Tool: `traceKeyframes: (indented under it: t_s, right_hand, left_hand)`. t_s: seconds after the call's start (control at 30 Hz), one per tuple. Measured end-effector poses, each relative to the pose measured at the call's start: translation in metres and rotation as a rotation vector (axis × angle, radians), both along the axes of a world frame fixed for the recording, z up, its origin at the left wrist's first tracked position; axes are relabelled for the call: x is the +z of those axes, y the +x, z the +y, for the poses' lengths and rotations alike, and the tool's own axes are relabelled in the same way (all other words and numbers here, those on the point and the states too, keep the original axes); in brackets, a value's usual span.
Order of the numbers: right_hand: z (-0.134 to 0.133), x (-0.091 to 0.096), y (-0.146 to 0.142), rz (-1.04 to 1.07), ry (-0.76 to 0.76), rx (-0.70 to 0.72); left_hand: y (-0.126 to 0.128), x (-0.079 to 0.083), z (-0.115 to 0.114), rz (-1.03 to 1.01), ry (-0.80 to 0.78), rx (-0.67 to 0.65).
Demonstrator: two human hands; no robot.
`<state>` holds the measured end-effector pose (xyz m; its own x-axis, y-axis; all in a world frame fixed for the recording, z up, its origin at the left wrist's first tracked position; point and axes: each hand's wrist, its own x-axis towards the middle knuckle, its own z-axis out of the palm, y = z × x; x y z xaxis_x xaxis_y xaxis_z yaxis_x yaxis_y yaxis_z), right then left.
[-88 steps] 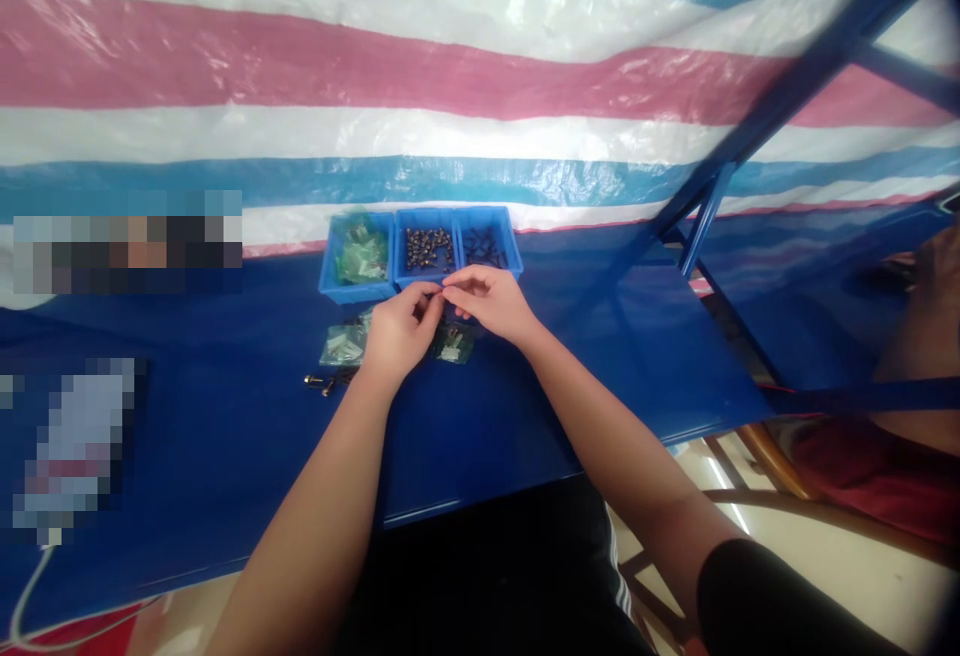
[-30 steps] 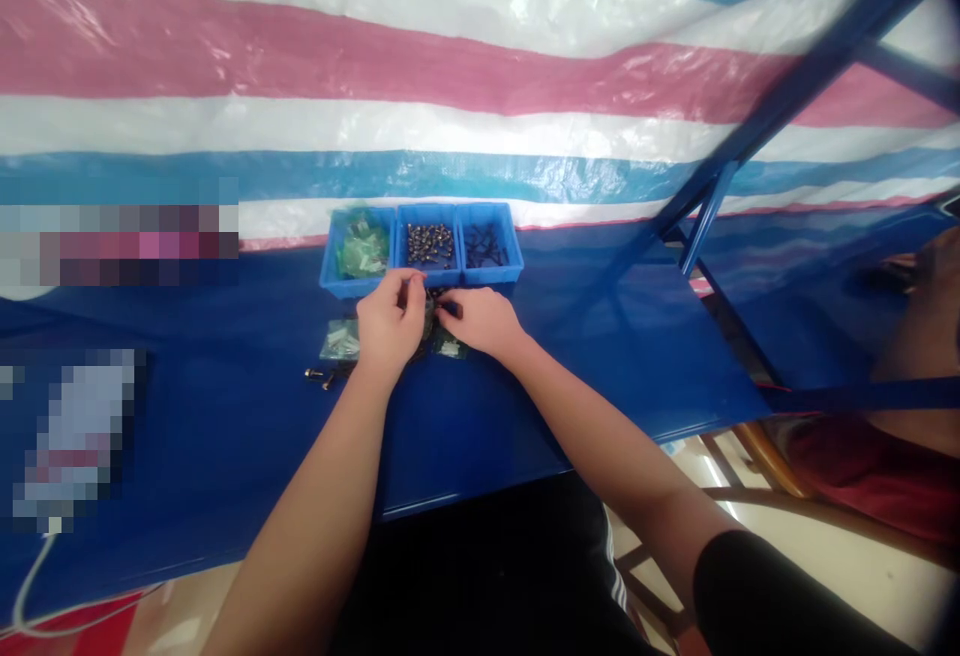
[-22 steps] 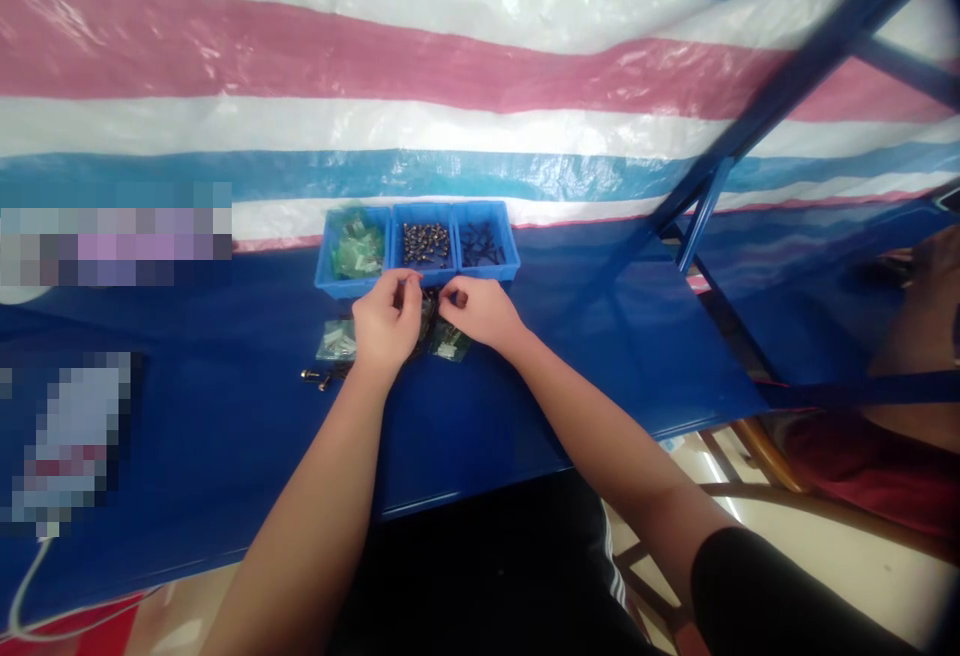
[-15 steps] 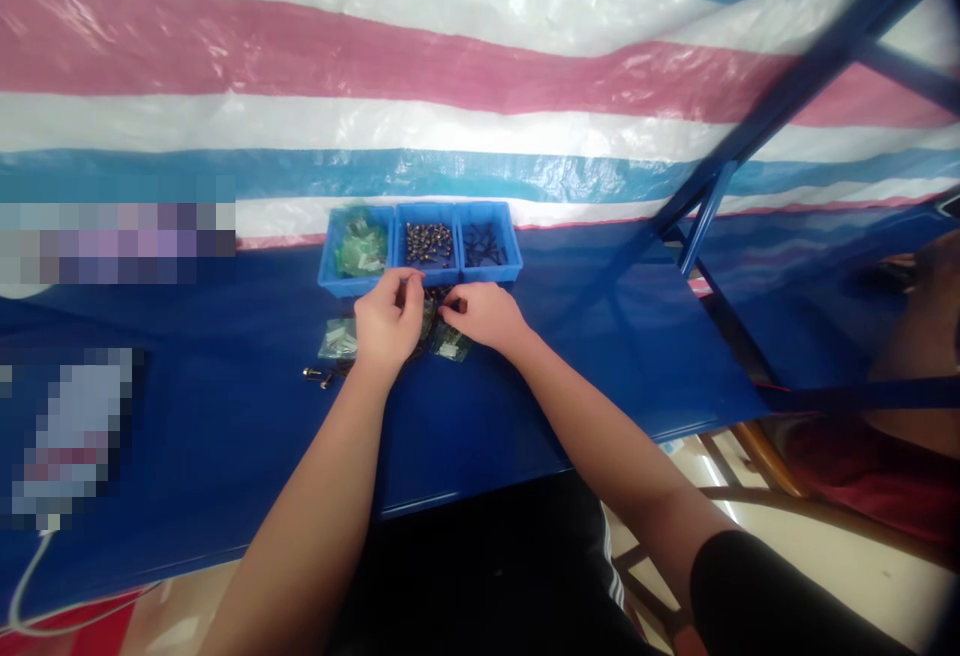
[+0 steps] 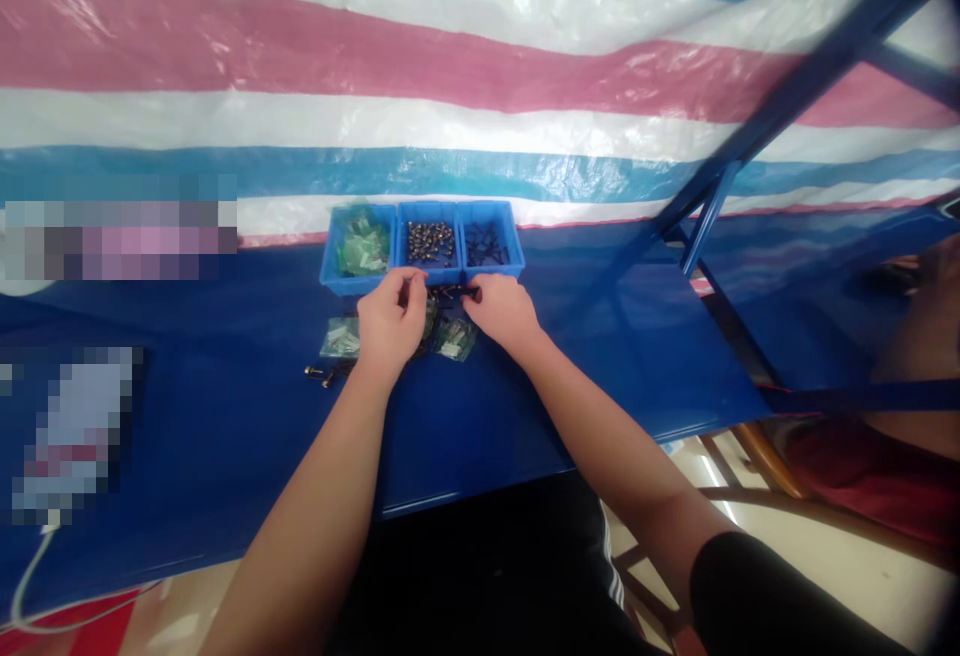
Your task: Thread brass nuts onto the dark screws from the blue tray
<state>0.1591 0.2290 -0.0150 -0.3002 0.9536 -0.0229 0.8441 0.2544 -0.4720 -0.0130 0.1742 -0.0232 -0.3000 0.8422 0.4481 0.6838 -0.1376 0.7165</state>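
Note:
My left hand (image 5: 390,321) is closed in a pinch just in front of the middle blue bin (image 5: 430,248), which holds small dark metal nuts. What it pinches is too small to name. My right hand (image 5: 501,310) is closed too, its fingertips on a small dark part near the right blue bin (image 5: 487,248) of black pieces. Between and under my hands lie small green plastic bags (image 5: 454,338). The left blue bin (image 5: 360,254) holds more green bags.
Another green bag (image 5: 340,338) and loose bolts (image 5: 321,373) lie left of my left hand on the blue table (image 5: 525,406). A striped tarp hangs behind. A blue frame strut (image 5: 705,206) rises at right, where another person's arm (image 5: 930,316) shows.
Both hands dropped from a joined pinch to the table. In the last half second my right hand slid right, toward the right bin; my left hand stayed put.

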Motion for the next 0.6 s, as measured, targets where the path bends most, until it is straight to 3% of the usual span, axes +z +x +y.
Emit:
traceKeyframes:
  t_s: [0.23,0.37,0.5,0.6]
  right_hand:
    - [0.001,0.001,0.001,0.040,0.005,0.103]
    - [-0.002,0.001,-0.004,0.449,-0.029,0.102]
    - [-0.003,-0.001,-0.012,0.958,-0.281,-0.007]
    - [-0.003,-0.003,-0.016,1.159,-0.371,-0.024]
  left_hand:
    - [0.001,0.001,0.000,0.032,-0.006,-0.011]
    - [0.000,0.002,-0.001,0.020,0.004,-0.048]
    - [0.001,0.001,-0.002,-0.020,-0.023,-0.167]
    - [0.003,0.000,-0.002,-0.026,-0.042,-0.234]
